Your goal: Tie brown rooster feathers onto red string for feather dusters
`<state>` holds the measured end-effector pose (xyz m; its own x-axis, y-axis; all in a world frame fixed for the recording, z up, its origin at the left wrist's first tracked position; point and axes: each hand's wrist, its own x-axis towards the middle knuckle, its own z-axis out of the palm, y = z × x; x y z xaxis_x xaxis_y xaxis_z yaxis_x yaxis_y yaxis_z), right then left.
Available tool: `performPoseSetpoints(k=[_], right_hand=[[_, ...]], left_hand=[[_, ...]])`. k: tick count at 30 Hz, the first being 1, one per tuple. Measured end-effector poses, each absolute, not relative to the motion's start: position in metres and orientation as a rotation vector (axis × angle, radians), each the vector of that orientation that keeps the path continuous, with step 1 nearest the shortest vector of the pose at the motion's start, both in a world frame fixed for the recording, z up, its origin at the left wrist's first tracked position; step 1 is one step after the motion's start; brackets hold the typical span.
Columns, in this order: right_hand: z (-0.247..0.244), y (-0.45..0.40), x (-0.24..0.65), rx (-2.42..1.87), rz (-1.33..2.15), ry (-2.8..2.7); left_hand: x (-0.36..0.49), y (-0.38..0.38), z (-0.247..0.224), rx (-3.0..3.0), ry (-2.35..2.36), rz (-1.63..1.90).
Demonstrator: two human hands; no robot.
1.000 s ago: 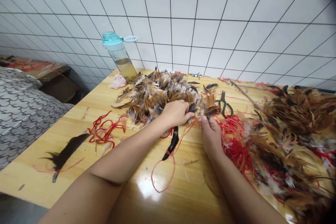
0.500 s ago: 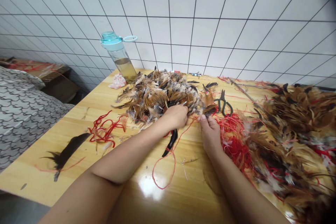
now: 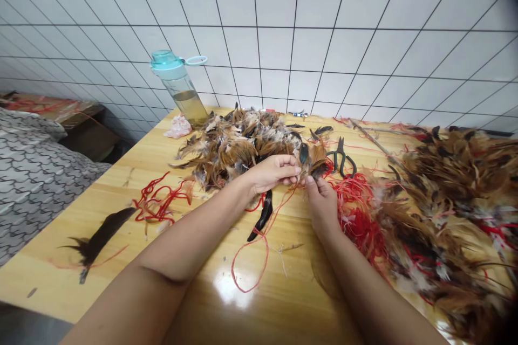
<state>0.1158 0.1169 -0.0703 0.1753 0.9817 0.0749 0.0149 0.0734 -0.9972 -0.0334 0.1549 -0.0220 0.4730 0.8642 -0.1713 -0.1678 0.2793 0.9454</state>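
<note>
My left hand (image 3: 275, 173) pinches a small dark-tipped feather (image 3: 304, 153) upright between thumb and fingers, in front of a big heap of brown, black and white feathers (image 3: 238, 145). Close beside it, my right hand (image 3: 324, 199) is closed on a small bunch of brown feathers (image 3: 318, 159). A red string (image 3: 267, 250) trails from between the hands and lies in a loop on the table. Near my left wrist rests a curved black feather (image 3: 264, 218). The quill ends are hidden by my fingers.
Black scissors (image 3: 342, 160) lie behind my right hand, near tangled red string (image 3: 364, 215). Brown feather bundles (image 3: 457, 183) cover the right side. A water bottle (image 3: 180, 91) stands at the back left. More red string (image 3: 157, 199) and a long black feather (image 3: 105, 234) lie left.
My left hand has come up from the feather heap and moved right, bringing a dark-tipped feather to the bunch. My right hand has stayed almost in place.
</note>
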Motion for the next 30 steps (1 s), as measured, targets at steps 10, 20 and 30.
performPoseSetpoints(k=[10, 20, 30], right_hand=[[-0.0795, 0.1199, 0.1165, -1.152, 1.118, -1.147], [-0.0776, 0.1209, 0.1146, -1.141, 1.108, -1.2], [-0.0798, 0.1198, 0.1193, -1.206, 1.0, -1.366]], left_hand=[[-0.0264, 0.1531, -0.0253, 1.072, 0.851, 0.859], [-0.0284, 0.1531, -0.0311, 1.156, 0.836, 0.839], [-0.0324, 0.1576, -0.0266, 1.099, 0.896, 1.051]])
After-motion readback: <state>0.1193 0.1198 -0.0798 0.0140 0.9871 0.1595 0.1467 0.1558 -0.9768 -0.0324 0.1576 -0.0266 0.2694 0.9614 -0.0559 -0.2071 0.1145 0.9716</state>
